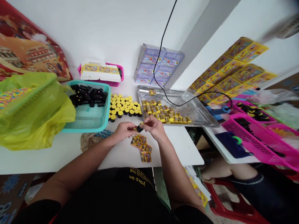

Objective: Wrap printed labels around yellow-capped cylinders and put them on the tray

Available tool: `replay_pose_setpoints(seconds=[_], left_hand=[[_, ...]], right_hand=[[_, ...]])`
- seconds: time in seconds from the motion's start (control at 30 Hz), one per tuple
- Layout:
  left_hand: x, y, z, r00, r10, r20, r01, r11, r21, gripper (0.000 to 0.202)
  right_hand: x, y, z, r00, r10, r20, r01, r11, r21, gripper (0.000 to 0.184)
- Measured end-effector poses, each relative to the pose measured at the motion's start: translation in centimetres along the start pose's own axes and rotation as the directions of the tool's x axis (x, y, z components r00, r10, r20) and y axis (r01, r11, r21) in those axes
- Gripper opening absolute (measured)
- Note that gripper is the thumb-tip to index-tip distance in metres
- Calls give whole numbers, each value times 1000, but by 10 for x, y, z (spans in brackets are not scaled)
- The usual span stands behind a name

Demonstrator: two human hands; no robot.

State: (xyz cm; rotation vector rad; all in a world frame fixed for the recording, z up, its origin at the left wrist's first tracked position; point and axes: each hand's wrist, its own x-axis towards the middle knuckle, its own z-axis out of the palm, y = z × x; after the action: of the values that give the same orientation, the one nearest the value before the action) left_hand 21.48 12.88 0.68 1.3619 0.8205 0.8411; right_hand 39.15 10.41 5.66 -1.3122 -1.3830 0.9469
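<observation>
Both my hands meet over the white table (70, 152) and pinch one small black bottle with a yellow cap (139, 128). My left hand (125, 130) grips it from the left, my right hand (153, 126) from the right. Just below them lie several yellow printed labels (141, 146) in a loose pile. Behind my hands stands a cluster of yellow-capped black bottles (123, 105), and a metal tray (201, 116) holds several labelled bottles (163, 114).
A teal basket (90, 119) with black bottles sits at left beside a yellow plastic bag (35, 115). Pink baskets (257, 137) and yellow boxes (235, 70) stand at right. A black cable (163, 34) hangs over the tray. Another person's knee (224, 171) shows at lower right.
</observation>
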Motion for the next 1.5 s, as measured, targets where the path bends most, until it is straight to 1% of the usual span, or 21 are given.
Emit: replay_pose_setpoints(seconds=[0.2,0.37,0.47,0.57,0.73,0.8,0.97,1.07,1.2,1.37,1.43,1.5], left_hand=[[-2,11,-3,998,-57,12,56,997,50,36],[-2,11,-2,999,-54,0,54,998,10,35],[-2,8,-1,998,-57,19,57,997,-51,35],[-3,5,1,995,-71,69,81,985,-155,33],[-4,5,2,972,-136,192,191,934,-303,33],[-4,5,2,963,-168,209,232,913,-335,35],[-1,3,2,962,-235,139,271,882,-384,42],[0,2,3,963,-244,118,270,877,-396,41],[0,3,3,968,-238,83,251,885,-391,39],[-1,2,3,967,-242,81,254,886,-388,35],[0,1,3,969,-232,80,245,890,-384,34],[0,0,2,972,-218,86,234,894,-382,33]], right_hand=[[-5,3,6,996,-67,-64,65,997,-32,39],[-9,1,14,981,-90,-171,91,996,-2,38],[-9,-3,18,980,-86,-181,81,996,-32,35],[-8,-5,17,983,-67,-169,61,997,-37,33],[-5,0,9,976,-39,-215,31,999,-41,36],[-5,4,6,977,-13,-214,11,1000,-10,38],[-9,9,1,978,25,-207,-16,999,45,37],[-10,8,0,979,34,-200,-24,998,54,38],[-10,7,-4,981,66,-182,-46,993,110,41],[-10,10,-8,982,92,-164,-46,963,265,36],[-10,12,-9,984,117,-133,-69,945,320,33],[-10,13,-9,985,144,-98,-103,935,339,32]])
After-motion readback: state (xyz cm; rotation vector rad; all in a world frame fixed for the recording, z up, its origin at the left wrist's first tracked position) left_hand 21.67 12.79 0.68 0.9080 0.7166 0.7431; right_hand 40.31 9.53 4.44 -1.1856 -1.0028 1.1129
